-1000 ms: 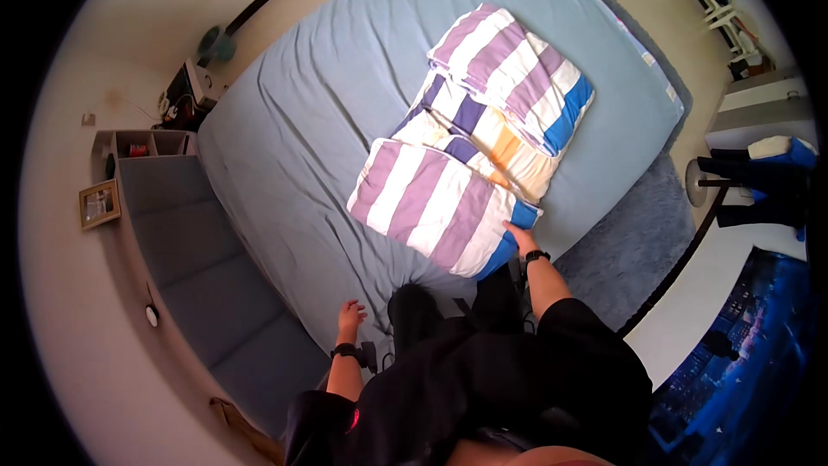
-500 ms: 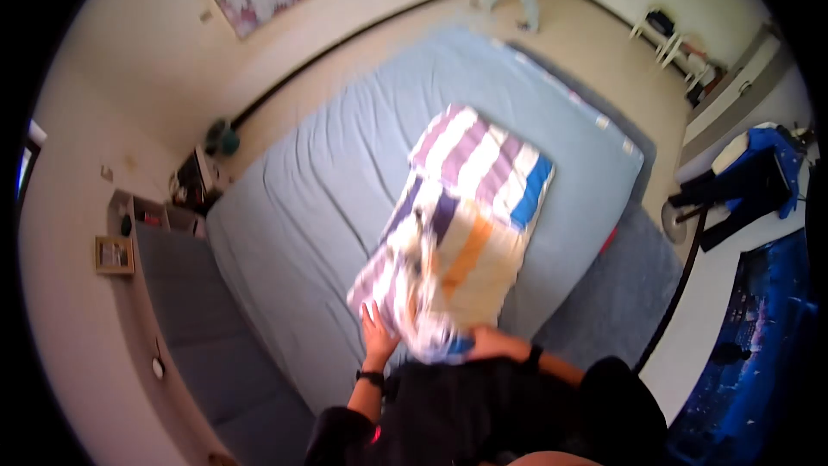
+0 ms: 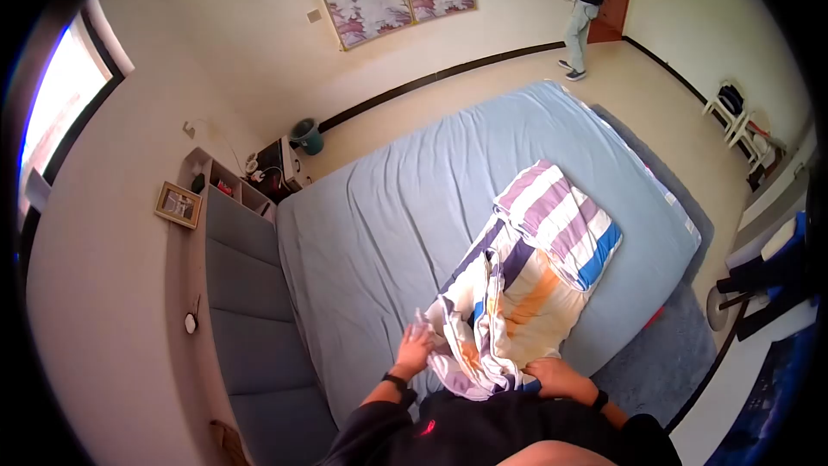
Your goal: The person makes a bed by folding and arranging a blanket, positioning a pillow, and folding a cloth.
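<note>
A striped quilt (image 3: 539, 298) in white, purple, orange and blue lies on the bed, its far end folded into a thick block. Its near left part is bunched in loose folds close to my body. My left hand (image 3: 414, 350) is at the left edge of these folds, fingers stretched forward against the fabric; the fingertips are slightly blurred. My right hand (image 3: 556, 378) is closed on the quilt's near edge, with part of its fingers hidden by cloth. Both wrists wear dark bands.
The bed has a light blue sheet (image 3: 371, 233) and a grey padded headboard (image 3: 259, 293) on the left. A person (image 3: 582, 17) stands by the far door holding a dark object. White chairs (image 3: 737, 121) and a grey rug (image 3: 660, 362) are on the right.
My view has tilted up and swung left, bringing the window and more of the person into sight. The quilt's near left part is now gathered more loosely, with both hands still at it.
</note>
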`<state>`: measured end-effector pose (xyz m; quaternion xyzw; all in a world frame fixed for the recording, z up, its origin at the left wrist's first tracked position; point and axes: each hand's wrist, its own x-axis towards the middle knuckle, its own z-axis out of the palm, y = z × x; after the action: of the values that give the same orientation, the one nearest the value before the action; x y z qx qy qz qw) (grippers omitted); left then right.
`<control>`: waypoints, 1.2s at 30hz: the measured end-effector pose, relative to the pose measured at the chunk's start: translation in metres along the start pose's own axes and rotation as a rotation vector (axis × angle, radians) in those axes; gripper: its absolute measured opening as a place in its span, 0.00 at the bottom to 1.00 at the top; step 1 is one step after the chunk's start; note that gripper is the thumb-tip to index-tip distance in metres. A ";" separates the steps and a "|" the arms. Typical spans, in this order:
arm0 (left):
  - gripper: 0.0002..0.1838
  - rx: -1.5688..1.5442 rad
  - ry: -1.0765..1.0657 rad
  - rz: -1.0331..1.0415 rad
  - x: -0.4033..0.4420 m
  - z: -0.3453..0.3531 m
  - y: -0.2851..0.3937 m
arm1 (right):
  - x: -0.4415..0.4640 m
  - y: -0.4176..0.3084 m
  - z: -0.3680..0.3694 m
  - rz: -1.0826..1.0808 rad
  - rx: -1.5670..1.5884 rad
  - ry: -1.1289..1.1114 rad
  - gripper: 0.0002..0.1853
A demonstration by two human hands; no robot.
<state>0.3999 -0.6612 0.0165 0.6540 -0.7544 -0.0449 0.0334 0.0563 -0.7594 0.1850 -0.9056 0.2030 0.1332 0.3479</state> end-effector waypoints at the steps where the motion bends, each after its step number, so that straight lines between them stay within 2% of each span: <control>1: 0.10 0.043 0.073 0.028 -0.005 -0.016 -0.006 | -0.002 -0.001 0.000 0.008 0.011 -0.012 0.31; 2: 0.09 -0.048 0.074 0.048 -0.003 -0.056 -0.004 | -0.001 -0.003 0.001 -0.067 0.002 0.131 0.32; 3: 0.08 -0.010 0.192 0.127 -0.001 -0.070 -0.010 | 0.003 -0.005 -0.001 -0.157 -0.014 0.280 0.32; 5: 0.10 -0.067 0.142 0.233 0.023 -0.100 -0.013 | 0.015 0.000 0.005 -0.222 0.061 0.207 0.34; 6: 0.12 -0.142 0.136 0.291 0.045 -0.104 -0.010 | 0.025 0.001 0.008 -0.258 0.361 0.075 0.35; 7: 0.13 -0.067 -0.057 0.334 0.072 -0.125 -0.002 | 0.033 0.002 0.013 -0.289 0.660 -0.057 0.36; 8: 0.11 0.020 0.195 0.437 0.101 -0.109 0.004 | 0.041 0.010 0.022 -0.339 0.568 -0.112 0.35; 9: 0.11 -0.106 0.016 0.472 0.121 -0.116 0.019 | 0.042 0.006 0.019 -0.349 0.581 -0.087 0.35; 10: 0.09 -0.185 -0.058 0.663 0.142 -0.085 0.021 | 0.042 0.002 0.011 -0.297 0.606 -0.121 0.34; 11: 0.10 -0.156 -0.294 0.770 0.158 -0.072 0.030 | 0.036 0.000 0.010 -0.237 0.632 -0.160 0.33; 12: 0.12 -0.118 -0.509 0.668 0.160 -0.075 0.047 | 0.032 0.007 0.014 -0.294 0.628 -0.068 0.31; 13: 0.14 -0.057 -0.707 0.555 0.162 -0.080 0.065 | 0.022 0.013 0.015 -0.204 0.682 -0.047 0.31; 14: 0.14 -0.034 -0.776 0.481 0.158 -0.076 0.071 | 0.012 0.022 0.024 -0.144 0.631 0.080 0.31; 15: 0.14 -0.056 -0.761 0.419 0.141 -0.069 0.071 | 0.001 0.036 0.036 -0.080 0.580 0.207 0.31; 18: 0.15 -0.219 -0.622 0.184 0.074 -0.042 0.066 | -0.041 0.069 0.062 0.213 0.863 0.329 0.32; 21: 0.15 -0.407 -0.494 -0.152 0.006 -0.017 0.062 | -0.069 0.081 0.080 0.332 0.982 0.312 0.31; 22: 0.16 -0.466 -0.479 -0.262 -0.009 -0.012 0.063 | -0.070 0.079 0.080 0.257 0.992 0.326 0.27; 24: 0.16 -0.544 -0.487 -0.388 -0.021 -0.012 0.064 | -0.063 0.072 0.062 0.265 0.896 0.322 0.27; 25: 0.16 -0.552 -0.479 -0.329 -0.021 -0.007 0.058 | -0.058 0.067 0.054 0.264 0.793 0.307 0.27; 26: 0.17 -0.602 -0.366 -0.053 -0.021 0.042 0.026 | -0.044 0.073 0.059 0.147 0.786 0.331 0.29; 27: 0.17 -0.488 -0.371 0.022 -0.007 0.003 0.032 | -0.029 0.075 0.068 0.028 0.789 0.347 0.30; 28: 0.14 -0.429 -0.258 0.080 0.004 -0.021 0.032 | -0.026 0.053 0.051 -0.005 0.695 0.322 0.31; 29: 0.12 -0.412 -0.094 0.237 0.017 -0.032 0.024 | -0.023 0.037 0.029 -0.041 0.601 0.301 0.32; 31: 0.10 -0.381 0.066 0.412 0.049 -0.115 0.046 | -0.005 0.047 0.030 -0.152 0.482 0.198 0.31; 32: 0.10 -0.360 0.140 0.498 0.060 -0.139 0.051 | -0.001 0.044 0.024 -0.233 0.551 0.212 0.31; 33: 0.13 -0.339 0.176 0.573 0.072 -0.160 0.054 | -0.001 0.041 0.017 -0.232 0.554 0.212 0.31; 35: 0.24 -0.488 0.087 0.572 0.089 -0.174 0.058 | -0.009 0.033 0.001 -0.414 0.633 0.340 0.34; 36: 0.31 -0.532 0.046 0.556 0.096 -0.178 0.063 | -0.014 0.029 -0.007 -0.405 0.716 0.302 0.35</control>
<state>0.3440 -0.7520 0.1993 0.3939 -0.8640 -0.2138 0.2296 0.0308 -0.7796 0.1784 -0.7586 0.1031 -0.1504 0.6255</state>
